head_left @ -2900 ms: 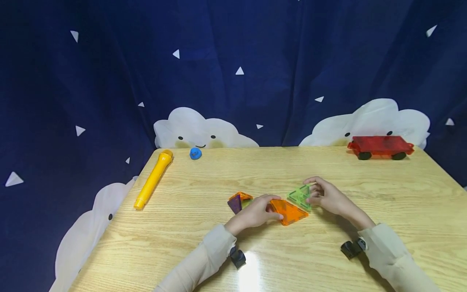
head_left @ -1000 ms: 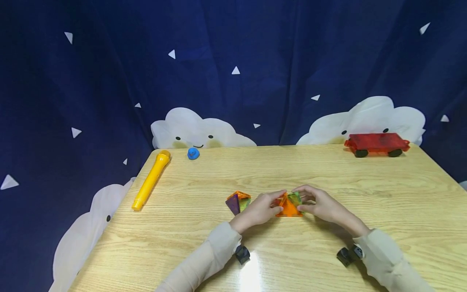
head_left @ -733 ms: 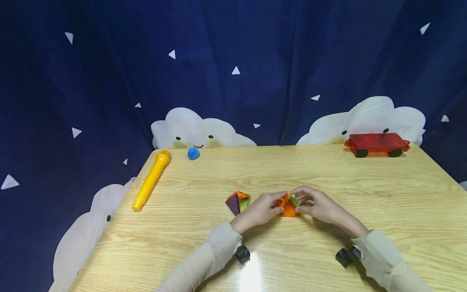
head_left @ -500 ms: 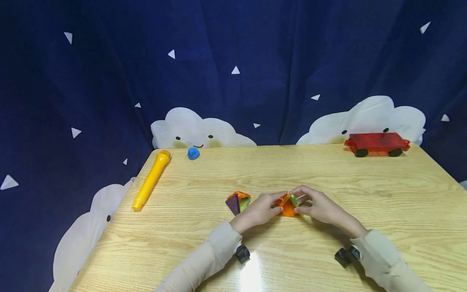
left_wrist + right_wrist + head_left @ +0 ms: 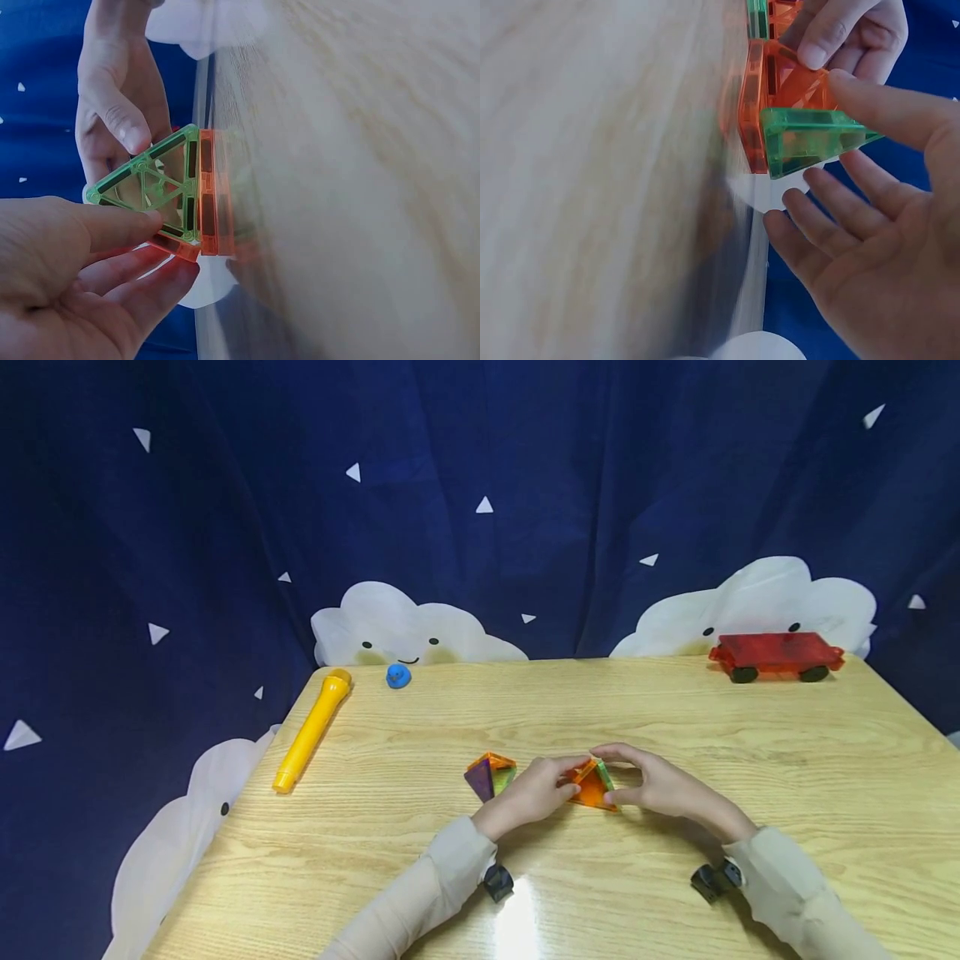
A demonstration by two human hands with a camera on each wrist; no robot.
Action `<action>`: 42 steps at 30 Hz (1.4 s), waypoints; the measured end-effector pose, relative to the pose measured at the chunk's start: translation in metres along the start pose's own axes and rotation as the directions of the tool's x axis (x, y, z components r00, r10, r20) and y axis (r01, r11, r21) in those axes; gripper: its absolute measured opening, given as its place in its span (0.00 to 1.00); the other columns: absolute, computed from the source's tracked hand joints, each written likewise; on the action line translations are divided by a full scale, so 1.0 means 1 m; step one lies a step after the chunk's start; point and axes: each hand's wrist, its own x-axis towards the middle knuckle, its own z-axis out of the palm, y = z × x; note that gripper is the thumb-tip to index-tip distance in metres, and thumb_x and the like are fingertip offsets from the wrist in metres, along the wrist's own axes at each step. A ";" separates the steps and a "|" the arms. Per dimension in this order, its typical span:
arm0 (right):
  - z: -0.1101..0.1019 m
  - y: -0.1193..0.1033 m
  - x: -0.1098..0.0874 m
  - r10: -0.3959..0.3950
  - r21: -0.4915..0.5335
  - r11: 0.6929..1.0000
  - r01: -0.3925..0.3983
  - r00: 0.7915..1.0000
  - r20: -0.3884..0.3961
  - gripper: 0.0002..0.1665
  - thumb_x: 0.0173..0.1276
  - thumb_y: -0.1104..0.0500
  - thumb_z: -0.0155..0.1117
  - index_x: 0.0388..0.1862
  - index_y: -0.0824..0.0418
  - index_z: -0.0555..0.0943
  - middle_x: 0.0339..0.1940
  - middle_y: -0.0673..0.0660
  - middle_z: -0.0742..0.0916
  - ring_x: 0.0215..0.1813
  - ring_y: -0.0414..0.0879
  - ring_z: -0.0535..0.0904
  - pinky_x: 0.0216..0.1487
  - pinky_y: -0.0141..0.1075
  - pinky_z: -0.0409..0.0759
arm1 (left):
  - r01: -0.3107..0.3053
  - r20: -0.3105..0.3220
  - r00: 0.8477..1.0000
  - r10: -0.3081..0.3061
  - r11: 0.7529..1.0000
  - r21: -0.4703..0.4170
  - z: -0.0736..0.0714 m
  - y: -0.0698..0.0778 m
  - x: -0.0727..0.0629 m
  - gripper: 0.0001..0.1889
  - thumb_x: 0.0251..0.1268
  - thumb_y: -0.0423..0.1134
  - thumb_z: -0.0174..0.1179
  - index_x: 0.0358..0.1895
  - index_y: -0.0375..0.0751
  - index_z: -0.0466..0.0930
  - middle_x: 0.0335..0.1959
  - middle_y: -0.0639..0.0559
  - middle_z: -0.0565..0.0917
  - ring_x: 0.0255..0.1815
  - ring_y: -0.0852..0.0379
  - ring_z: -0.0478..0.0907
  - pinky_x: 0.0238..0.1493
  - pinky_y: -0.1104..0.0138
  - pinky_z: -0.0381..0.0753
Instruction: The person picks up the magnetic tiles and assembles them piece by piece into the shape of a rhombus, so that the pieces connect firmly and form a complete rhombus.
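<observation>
In the head view, triangular magnetic tiles stand joined near the table's middle. An orange tile point(image 5: 592, 790) lies flat as the base, with another orange tile leaning over it. A green triangular tile point(image 5: 161, 184) leans against that from the right. My left hand point(image 5: 531, 791) pinches the leaning orange tile between thumb and fingers. My right hand point(image 5: 877, 217) spreads around the green tile, thumb right at its edge, the other fingers apart from it. Just left of my left hand sits a small tile cluster in purple, orange and green point(image 5: 491, 775), partly hidden by that hand.
A yellow toy microphone point(image 5: 311, 731) lies along the table's left edge. Toward the back are a small blue toy duck point(image 5: 398, 676) and, on the right, a red wheeled toy car base point(image 5: 777, 655). A dark blue curtain point(image 5: 450, 510) hangs behind the wooden table point(image 5: 360, 860).
The orange and green tiles, flat at first, now stand leaning together over the orange base. My right fingers have spread away from the green tile; my left hand stays about in place.
</observation>
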 end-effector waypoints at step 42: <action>-0.014 0.008 -0.009 0.016 -0.152 0.988 -0.033 0.994 -0.112 0.28 0.55 0.56 0.74 0.51 0.63 0.74 0.47 0.56 0.80 0.48 0.48 0.74 0.52 0.44 0.74 | 0.051 -0.233 0.966 -0.111 0.967 -0.248 -0.078 -0.037 -0.040 0.19 0.70 0.40 0.55 0.60 0.37 0.75 0.57 0.41 0.79 0.55 0.50 0.78 0.56 0.64 0.76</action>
